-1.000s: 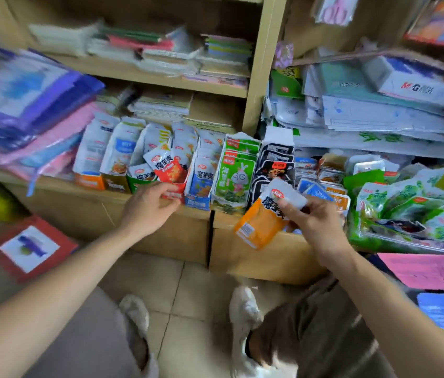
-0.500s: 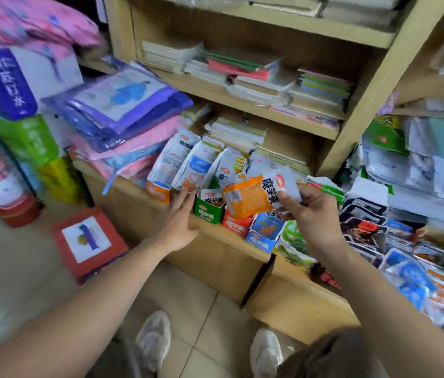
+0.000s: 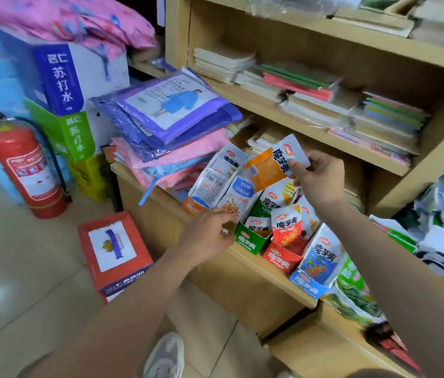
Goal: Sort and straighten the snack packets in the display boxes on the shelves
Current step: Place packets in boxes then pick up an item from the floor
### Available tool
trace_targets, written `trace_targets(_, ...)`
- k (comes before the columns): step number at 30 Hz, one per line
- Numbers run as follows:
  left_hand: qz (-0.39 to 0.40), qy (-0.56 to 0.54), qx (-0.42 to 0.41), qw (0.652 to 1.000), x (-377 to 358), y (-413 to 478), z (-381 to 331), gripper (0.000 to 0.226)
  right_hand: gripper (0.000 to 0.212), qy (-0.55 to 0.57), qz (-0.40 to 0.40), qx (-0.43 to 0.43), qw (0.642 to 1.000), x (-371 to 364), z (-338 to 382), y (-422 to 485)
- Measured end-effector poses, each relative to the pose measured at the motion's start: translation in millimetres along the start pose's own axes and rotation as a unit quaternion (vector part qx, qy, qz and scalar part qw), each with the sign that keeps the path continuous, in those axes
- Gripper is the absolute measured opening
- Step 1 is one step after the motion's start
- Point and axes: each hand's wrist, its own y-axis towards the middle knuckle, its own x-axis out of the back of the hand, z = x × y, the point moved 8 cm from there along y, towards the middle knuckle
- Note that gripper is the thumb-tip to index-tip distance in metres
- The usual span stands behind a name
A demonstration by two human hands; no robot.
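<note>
Our right hand (image 3: 317, 184) pinches the orange packet (image 3: 266, 173) by its white top. A second ago this packet hung low over the right end of the row. Now it is up high over the left end, just above the white packets (image 3: 210, 184) that stand in the orange box (image 3: 193, 207).

Our left hand (image 3: 206, 237) has moved too. It was at the front of the red box (image 3: 279, 259). Now it sits at the edge of the shelf (image 3: 270, 274), right by the orange box and the green box (image 3: 249, 240). Its fingers bend down, but it is too blurry there for us to tell if they hold something. Our two hands are apart, one high and one low.

We think this means the orange packet was in the wrong place and is on its way to the box of its own color. It is not in any box yet. The white packets there lean over and fill the box, so we may need to push them back first to make room.

The green box, the red box and the blue box (image 3: 306, 287) stand next to each other along the shelf, and their packets stick out at odd angles. We think a lot of tidying is left.
</note>
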Motion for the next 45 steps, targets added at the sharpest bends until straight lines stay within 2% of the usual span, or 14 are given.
trace_targets(2,-0.066,0.002,0.002,0.998,18.2,5.0,9.3,0.04,0.007,-0.003,-0.002,0.002,1.0,-6.0,0.7,10.4)
trace_targets(5,-0.17,0.018,0.053,0.984,46.8,13.1,38.0,0.041,0.004,0.006,0.003,0.001,1.0,-14.3,0.4,19.2)
trace_targets(9,-0.211,-0.021,0.089,0.973,65.8,23.2,74.2,0.047,0.005,0.016,0.013,-0.003,1.0,-23.3,-4.1,22.6)
trace_targets(14,-0.182,-0.02,0.076,0.98,72.4,40.9,77.8,0.047,0.011,0.001,0.017,-0.016,1.0,-27.8,-11.4,23.7)
trace_targets(17,-0.116,0.04,0.031,0.992,67.4,63.2,47.0,0.05,0.003,-0.001,-0.005,-0.023,1.0,-23.1,-13.0,27.9)
trace_targets(21,0.003,0.102,0.06,0.993,43.4,88.8,46.4,0.056,0.001,0.007,-0.011,-0.024,1.0,-22.9,-14.5,33.6)
trace_targets(23,0.037,0.126,0.067,0.989,31.5,94.3,50.6,0.054,0.002,0.01,-0.009,-0.026,1.0,-26.0,-15.6,37.0)
trace_targets(25,0.022,0.154,0.056,0.986,32.8,96.5,50.3,0.047,0.001,0.016,-0.005,-0.028,0.999,-30.6,-18.2,39.9)
trace_targets(27,-0.029,0.169,0.03,0.985,47.7,95.0,47.1,0.034,0.002,0.007,-0.001,-0.022,1.0,-35.5,-19.7,42.7)
trace_targets(31,-0.069,0.128,-0.03,0.989,79.0,76.9,51.4,0.013,0.009,-0.019,0.015,-0.003,1.0,-43.4,-19.6,48.4)
trace_targets(39,-0.051,0.033,-0.042,0.997,86.5,45.9,69.8,0.013,0.013,0.025,0.011,0.003,1.0,-40.9,-16.5,48.9)
trace_targets(43,-0.076,0.037,-0.029,0.996,86.3,55.6,60.7,0.014,0.009,0.045,0.002,0.0,0.999,-38.9,-19.7,50.2)
trace_targets(45,-0.092,0.063,-0.041,0.993,83.8,65.0,48.9,0.022,0.011,0.058,-0.013,-0.006,0.998,-35.1,-21.6,54.3)
